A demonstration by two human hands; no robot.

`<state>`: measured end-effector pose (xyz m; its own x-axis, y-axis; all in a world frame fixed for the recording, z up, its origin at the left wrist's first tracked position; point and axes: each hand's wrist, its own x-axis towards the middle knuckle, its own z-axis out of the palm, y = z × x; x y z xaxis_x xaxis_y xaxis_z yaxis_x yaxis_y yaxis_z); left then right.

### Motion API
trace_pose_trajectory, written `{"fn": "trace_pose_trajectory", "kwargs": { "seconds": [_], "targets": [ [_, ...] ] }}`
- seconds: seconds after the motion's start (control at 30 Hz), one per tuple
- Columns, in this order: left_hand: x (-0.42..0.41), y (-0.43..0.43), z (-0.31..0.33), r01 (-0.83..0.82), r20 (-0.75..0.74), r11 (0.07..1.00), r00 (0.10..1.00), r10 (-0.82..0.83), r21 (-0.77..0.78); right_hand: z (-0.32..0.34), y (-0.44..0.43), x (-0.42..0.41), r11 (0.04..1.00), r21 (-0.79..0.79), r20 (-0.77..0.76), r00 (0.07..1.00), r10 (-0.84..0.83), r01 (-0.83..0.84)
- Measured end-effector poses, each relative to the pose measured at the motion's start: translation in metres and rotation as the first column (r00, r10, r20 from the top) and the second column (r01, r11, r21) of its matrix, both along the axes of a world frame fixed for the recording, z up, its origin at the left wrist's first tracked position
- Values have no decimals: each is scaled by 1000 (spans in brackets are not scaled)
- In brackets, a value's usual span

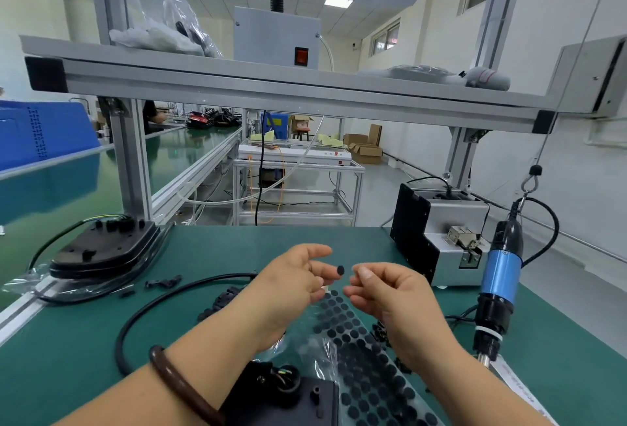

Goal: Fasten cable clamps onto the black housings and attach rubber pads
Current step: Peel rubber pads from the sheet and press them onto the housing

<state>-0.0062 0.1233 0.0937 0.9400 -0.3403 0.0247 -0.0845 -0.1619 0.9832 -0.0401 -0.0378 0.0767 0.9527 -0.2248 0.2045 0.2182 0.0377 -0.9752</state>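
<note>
A small round black rubber pad (pixel 340 269) sits on a fingertip of my left hand (pixel 291 286), whose thumb is raised apart above it. My right hand (pixel 383 293) hovers just right of the pad, fingers curled, thumb against the forefinger, nothing visible in it. Both hands are above a clear sheet of black rubber pads (pixel 359 361). A black housing (pixel 288 395) with a cable (pixel 142 317) lies at the near edge, partly hidden by my left forearm. Loose black cable clamps (pixel 163 282) lie on the green mat.
A stack of black housings (pixel 105 249) sits at the left of the mat. At the right, a screw feeder (pixel 437 232) stands beside a hanging blue electric screwdriver (pixel 498 276). An aluminium shelf frame (pixel 271 86) crosses overhead.
</note>
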Motion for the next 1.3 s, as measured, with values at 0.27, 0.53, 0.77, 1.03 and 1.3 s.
{"fn": "trace_pose_trajectory", "kwargs": {
  "seconds": [0.27,0.53,0.77,1.03,1.3],
  "targets": [
    [-5,-2,-1,62,34,996,997,-65,61,1,2,-3,991,-107,9,997,78,-76],
    [-11,4,1,61,59,986,996,-71,158,6,2,-5,742,-656,144,988,-53,136],
    [-57,67,13,-9,275,923,956,-106,385,37,-8,-30,910,-341,-116,971,209,-236],
    [-128,90,-30,37,237,453,813,-532,891,26,18,-81,798,-249,-442,798,410,-548],
    [-169,87,-52,-437,549,335,711,-440,835,7,40,-94,808,-332,-456,833,314,-487]
  ]
}}
